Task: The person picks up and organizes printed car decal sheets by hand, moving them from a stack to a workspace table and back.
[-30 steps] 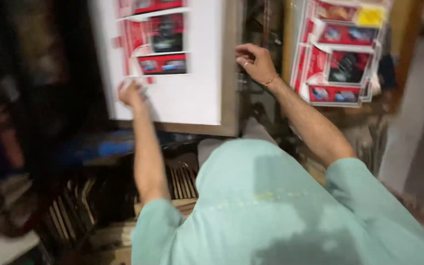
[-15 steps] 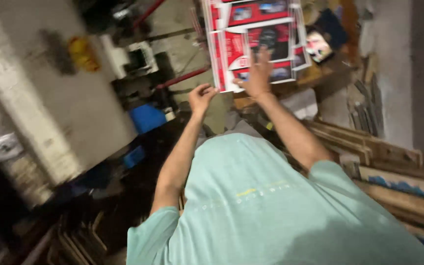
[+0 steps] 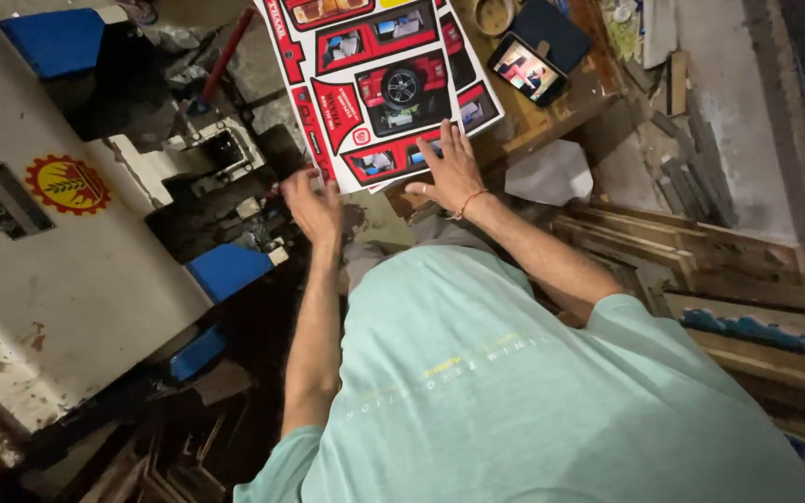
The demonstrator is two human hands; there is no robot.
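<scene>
A stack of red-and-white printed cardboard sheets (image 3: pixel 384 84) with pictures of toy cars lies on a wooden table (image 3: pixel 561 107) in front of me. My right hand (image 3: pixel 449 172) rests flat on the sheets' near edge with its fingers spread; an orange thread circles the wrist. My left hand (image 3: pixel 314 205) is at the stack's lower left corner, blurred, with its fingers slightly curled. Whether it grips the corner is unclear. My pale green shirt fills the lower part of the view.
A large white metal machine (image 3: pixel 76 279) with blue parts (image 3: pixel 225 270) stands at the left. On the table lie a lit phone (image 3: pixel 526 70) and a dark pouch (image 3: pixel 556 28). Crumpled white paper (image 3: pixel 552 172) and stacked wooden planks (image 3: pixel 747 279) are at the right.
The view swung from the machine toward the table. The sheets, held up in both hands before, now lie on the table, with my right hand flat on them.
</scene>
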